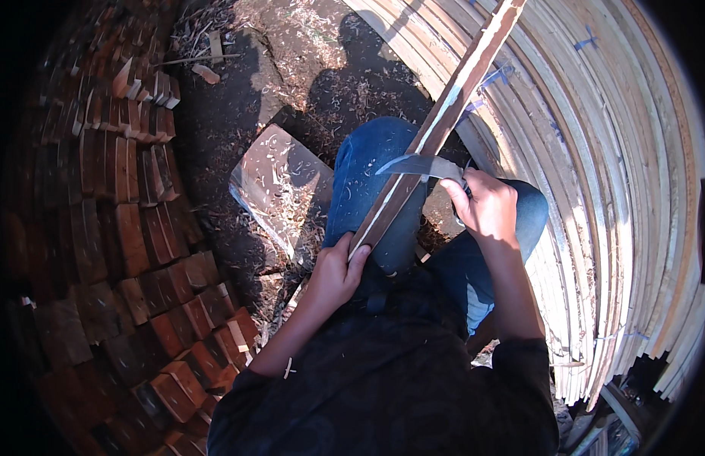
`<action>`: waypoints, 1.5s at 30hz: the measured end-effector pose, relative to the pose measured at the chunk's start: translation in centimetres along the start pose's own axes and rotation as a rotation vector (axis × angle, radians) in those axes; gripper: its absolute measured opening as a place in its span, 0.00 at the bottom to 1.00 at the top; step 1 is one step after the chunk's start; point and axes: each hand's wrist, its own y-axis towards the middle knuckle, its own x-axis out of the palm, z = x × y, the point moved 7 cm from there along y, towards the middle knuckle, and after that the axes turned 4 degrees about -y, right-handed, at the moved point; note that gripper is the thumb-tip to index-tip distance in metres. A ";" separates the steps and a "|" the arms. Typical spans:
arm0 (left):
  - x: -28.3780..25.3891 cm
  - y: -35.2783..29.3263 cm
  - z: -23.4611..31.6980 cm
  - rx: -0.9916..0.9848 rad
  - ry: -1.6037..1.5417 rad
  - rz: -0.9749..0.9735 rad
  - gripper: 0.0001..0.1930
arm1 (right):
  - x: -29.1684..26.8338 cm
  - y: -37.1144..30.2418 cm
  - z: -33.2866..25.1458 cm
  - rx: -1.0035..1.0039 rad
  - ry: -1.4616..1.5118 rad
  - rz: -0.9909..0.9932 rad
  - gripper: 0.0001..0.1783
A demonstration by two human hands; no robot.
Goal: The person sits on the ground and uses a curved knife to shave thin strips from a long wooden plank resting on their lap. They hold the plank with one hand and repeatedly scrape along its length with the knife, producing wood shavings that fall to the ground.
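Note:
A long brown wooden strip (453, 112) with a pale shaved edge slants across my raised knee, from my lap up to the far right. My left hand (339, 272) is closed round its near end. In my right hand (485, 204) I grip a knife (419, 164) with a curved blade, its handle mostly hidden by my fingers. The blade lies across the strip, pointing left, above my jeans. Whether its edge is biting into the wood I cannot tell.
Stacked reddish-brown wood blocks (128, 171) rise on the left. Long pale wooden strips (588, 152), some tied with blue bands, lie on the right. A flat board (280, 178) with curled shavings rests on the dark, shaving-strewn ground (329, 53).

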 end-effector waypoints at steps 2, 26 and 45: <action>0.2 0.2 0.3 -0.015 -0.012 -0.015 0.15 | 0.4 -0.7 -1.7 -0.126 -0.001 -0.011 0.22; 0.7 0.2 -0.1 -0.020 0.028 -0.014 0.14 | -4.6 5.7 10.0 0.343 -0.197 0.148 0.31; 1.2 0.1 0.0 -0.054 0.036 -0.005 0.13 | -0.9 4.0 5.0 -0.023 -0.209 0.080 0.27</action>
